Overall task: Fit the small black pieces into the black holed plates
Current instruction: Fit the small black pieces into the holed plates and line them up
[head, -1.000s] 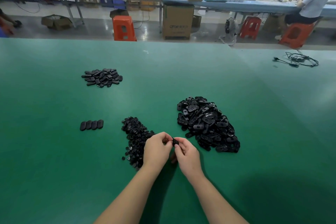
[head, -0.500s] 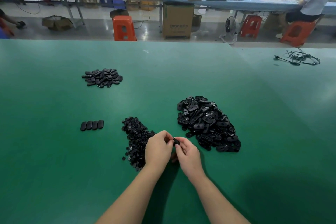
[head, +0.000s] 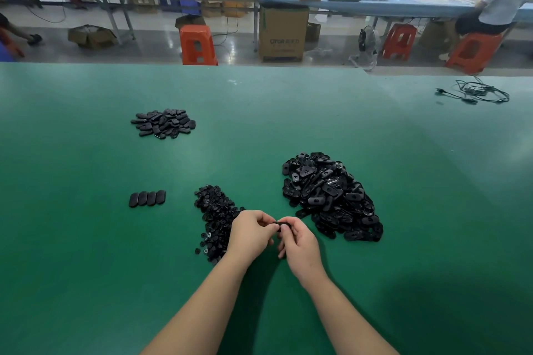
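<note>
at a green factory bench (head: 86, 268), left hand (head: 249, 235) and right hand (head: 300, 242) pinch one holed plate (head: 277, 225) between fingertips, apparently pressing a small piece in; next likely joins the finished row (head: 147, 198). supply heaps (head: 328, 196) flank them. a carton's (head: 282, 34) print is illegible.

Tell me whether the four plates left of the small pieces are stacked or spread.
Spread: the four plates lie flat, side by side in one row.

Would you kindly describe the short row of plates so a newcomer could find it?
On the green table, look left of the hands. The row of four plates lies alone there; unlike the heaps, its plates sit neatly side by side.
</note>
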The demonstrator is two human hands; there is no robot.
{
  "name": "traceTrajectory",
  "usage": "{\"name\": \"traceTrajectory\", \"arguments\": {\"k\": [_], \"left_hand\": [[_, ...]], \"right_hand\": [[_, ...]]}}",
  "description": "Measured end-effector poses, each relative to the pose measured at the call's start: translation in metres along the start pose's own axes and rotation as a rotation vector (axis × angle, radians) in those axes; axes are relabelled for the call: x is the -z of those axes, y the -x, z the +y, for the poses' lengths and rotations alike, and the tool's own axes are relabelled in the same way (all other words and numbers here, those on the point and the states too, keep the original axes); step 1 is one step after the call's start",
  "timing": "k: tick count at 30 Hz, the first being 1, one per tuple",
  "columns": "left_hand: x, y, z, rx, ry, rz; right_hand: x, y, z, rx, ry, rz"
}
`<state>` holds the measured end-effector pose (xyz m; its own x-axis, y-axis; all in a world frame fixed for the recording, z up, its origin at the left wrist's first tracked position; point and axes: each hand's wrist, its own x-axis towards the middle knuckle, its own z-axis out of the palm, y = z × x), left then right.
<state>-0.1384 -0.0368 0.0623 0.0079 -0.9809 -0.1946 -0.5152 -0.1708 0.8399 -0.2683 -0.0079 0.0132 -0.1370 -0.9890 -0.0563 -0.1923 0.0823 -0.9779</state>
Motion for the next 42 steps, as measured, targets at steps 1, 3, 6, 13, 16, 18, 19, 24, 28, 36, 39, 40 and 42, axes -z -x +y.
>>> {"name": "traceTrajectory", "arguments": {"k": [1,3,6,13,16,18,19,24,28,36,39,40,42], "left_hand": [[0.000,0.000,0.000,0.003,-0.002,0.001],[-0.001,0.001,0.001,0.004,-0.012,0.009],[-0.004,0.003,0.002,0.004,-0.039,0.025],[-0.012,0.007,0.003,-0.032,-0.173,0.101],[-0.017,0.009,0.003,-0.043,-0.187,0.136],[-0.019,0.010,0.005,-0.045,-0.200,0.153],[-0.019,0.009,0.005,-0.047,-0.204,0.159],[-0.020,0.010,0.006,-0.043,-0.198,0.173],[-0.022,0.010,0.005,-0.064,-0.185,0.185],[-0.023,0.013,0.000,-0.163,-0.180,0.181],[-0.023,0.012,-0.001,-0.202,-0.205,0.176],[-0.022,0.012,-0.002,-0.217,-0.221,0.174],[-0.021,0.012,-0.003,-0.250,-0.257,0.175]], "right_hand": [[0.000,0.000,0.001,0.001,0.005,0.001],[0.000,-0.001,0.001,0.002,0.008,0.006],[-0.001,-0.001,0.001,0.006,0.008,0.020],[0.000,-0.001,0.002,-0.010,-0.003,0.024],[-0.001,0.000,0.002,0.002,0.016,0.031],[-0.001,0.000,0.002,0.008,0.027,0.040],[-0.001,0.000,0.002,0.010,0.031,0.044],[-0.002,-0.001,0.003,0.016,0.021,0.048],[-0.002,-0.001,0.003,0.012,-0.016,0.064],[-0.001,-0.001,0.003,-0.013,-0.067,0.084],[-0.001,-0.001,0.003,-0.012,-0.062,0.084],[-0.001,-0.001,0.003,-0.011,-0.059,0.086],[-0.001,-0.002,0.002,-0.011,-0.053,0.083]]}}
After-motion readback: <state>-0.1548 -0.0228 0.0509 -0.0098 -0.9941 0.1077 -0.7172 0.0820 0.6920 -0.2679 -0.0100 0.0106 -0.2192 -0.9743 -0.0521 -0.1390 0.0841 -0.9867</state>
